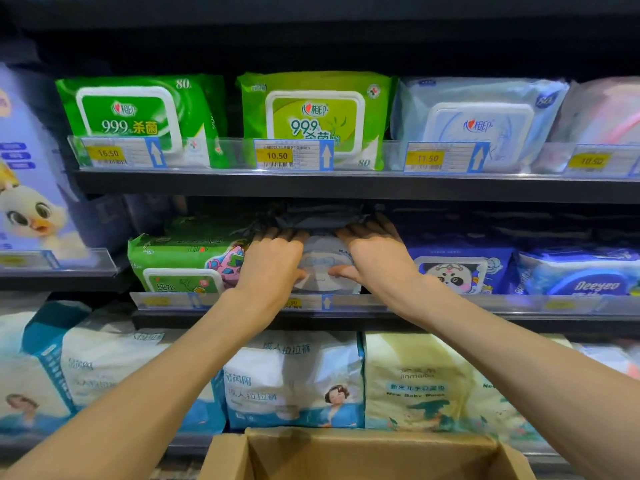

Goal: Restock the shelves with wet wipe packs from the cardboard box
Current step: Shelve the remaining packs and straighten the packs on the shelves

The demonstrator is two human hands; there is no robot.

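A pale grey-blue wet wipe pack point(325, 263) stands in the middle slot of the middle shelf point(415, 322). My left hand point(273, 265) grips its left side, fingers over the top and thumb on the front. My right hand point(375, 258) grips its right side the same way. Darker packs lie above and behind it, mostly in shadow. The open cardboard box point(367, 455) sits at the bottom centre below my arms; its inside shows no packs from here.
Green wipe packs point(180, 265) sit left of the slot, blue panda packs point(457, 271) right of it. The top shelf holds green and pale blue packs point(317, 116) behind price tags. Large diaper bags point(294, 382) fill the lower shelf.
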